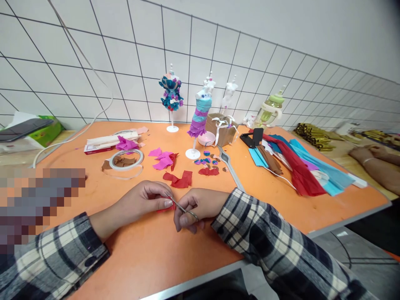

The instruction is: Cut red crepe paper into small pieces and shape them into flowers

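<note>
My right hand [195,204] grips small metal scissors [181,207], a finger loop near its thumb and the blades pointing toward my left hand. Between the thumb and fingers of my left hand [151,199] is a small piece of red crepe paper [171,207], mostly hidden by the fingers. The blade tips are at this paper; whether they touch it I cannot tell. Just beyond both hands lie loose red paper scraps [179,180]. Further back, a small mannequin [201,114] on a white stand wears turquoise and purple paper.
Pink scraps [164,160], a tape roll [140,160] and small paper flowers [204,160] lie on the orange table [125,254]. Behind stand a teal-dressed mannequin [171,93], a cardboard box [220,131] and a bottle [270,110]. Coloured paper strips [290,162] and another person's arms [371,160] are at right.
</note>
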`<action>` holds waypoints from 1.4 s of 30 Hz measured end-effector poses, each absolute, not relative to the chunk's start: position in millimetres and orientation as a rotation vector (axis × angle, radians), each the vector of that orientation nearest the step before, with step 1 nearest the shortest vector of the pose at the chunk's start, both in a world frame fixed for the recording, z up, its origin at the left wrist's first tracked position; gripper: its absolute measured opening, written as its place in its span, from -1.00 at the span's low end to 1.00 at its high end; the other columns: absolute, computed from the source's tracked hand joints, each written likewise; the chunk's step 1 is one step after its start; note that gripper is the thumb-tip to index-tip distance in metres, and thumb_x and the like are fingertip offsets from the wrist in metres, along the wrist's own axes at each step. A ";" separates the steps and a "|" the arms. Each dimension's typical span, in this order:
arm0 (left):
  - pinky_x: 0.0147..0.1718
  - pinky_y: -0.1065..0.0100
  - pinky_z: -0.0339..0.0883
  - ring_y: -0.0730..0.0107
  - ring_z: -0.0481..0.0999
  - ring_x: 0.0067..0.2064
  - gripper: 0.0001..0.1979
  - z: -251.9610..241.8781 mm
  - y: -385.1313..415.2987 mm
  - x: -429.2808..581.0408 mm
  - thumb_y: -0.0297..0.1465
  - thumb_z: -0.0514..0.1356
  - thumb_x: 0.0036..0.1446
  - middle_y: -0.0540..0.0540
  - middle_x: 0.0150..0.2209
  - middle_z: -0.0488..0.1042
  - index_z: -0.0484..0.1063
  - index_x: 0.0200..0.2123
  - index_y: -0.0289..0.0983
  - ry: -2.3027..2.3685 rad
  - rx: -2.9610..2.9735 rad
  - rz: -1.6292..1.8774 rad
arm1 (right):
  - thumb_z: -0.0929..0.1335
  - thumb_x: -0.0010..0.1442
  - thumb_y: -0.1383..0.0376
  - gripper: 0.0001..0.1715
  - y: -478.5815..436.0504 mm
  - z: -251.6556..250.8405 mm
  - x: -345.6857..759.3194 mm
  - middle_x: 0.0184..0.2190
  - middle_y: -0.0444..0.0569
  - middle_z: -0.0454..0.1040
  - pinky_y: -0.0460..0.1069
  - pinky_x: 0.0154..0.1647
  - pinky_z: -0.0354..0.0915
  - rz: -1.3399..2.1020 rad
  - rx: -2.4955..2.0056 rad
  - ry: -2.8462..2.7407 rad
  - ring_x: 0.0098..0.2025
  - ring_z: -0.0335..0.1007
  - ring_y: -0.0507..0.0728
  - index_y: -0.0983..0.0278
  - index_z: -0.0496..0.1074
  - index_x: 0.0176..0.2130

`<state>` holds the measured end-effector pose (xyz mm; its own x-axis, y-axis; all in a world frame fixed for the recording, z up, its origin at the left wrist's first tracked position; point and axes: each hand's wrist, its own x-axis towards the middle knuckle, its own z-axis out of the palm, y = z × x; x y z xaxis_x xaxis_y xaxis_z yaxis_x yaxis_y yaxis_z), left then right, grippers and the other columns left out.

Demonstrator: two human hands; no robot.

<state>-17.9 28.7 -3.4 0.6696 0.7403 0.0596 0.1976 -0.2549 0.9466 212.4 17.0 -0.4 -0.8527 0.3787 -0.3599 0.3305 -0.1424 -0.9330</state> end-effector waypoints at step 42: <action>-0.12 0.15 0.46 0.08 0.62 -0.12 -0.23 -5.5 17.1 -8.4 0.01 0.29 0.10 -0.19 -0.19 0.65 0.20 0.26 -0.24 1.113 1.738 0.878 | 0.47 0.05 0.33 -0.76 37.6 -18.6 201.5 -0.31 -0.07 0.55 -0.05 -0.30 0.36 1.085 -1.114 -1.536 -0.37 0.39 0.02 0.27 0.53 -0.20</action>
